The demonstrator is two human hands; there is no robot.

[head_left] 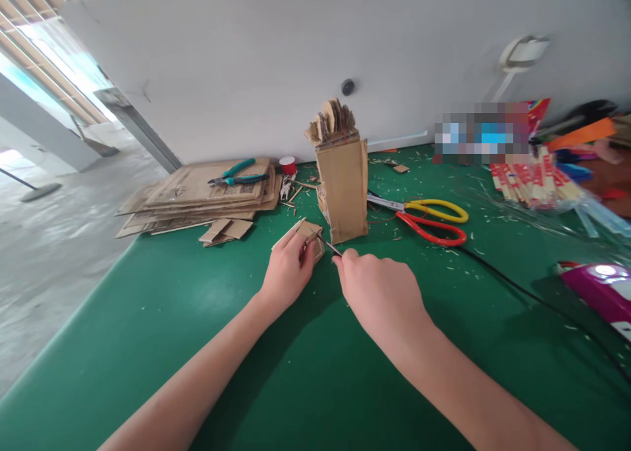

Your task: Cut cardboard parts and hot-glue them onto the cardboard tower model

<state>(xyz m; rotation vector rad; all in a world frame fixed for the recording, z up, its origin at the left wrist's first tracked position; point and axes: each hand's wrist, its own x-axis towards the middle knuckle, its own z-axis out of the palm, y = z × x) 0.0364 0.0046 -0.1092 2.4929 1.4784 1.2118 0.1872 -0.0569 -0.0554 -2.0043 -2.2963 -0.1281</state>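
Observation:
My left hand is closed on a small cardboard piece just above the green tabletop, and a pale thin stick lies along its upper side. My right hand is a fist around a thin tool with a metal shaft; its handle is hidden in the palm. The shaft points left, and its tip meets the cardboard by my left fingers. Right behind my hands stands an upright cardboard box, topped with a row of rounded cardboard pieces.
Stacked cardboard sheets on the left carry teal-handled pliers. Large scissors with yellow and red handles lie right of the box. Farther right are wrapped sticks, a black cable and a purple device. Behind rises a wall.

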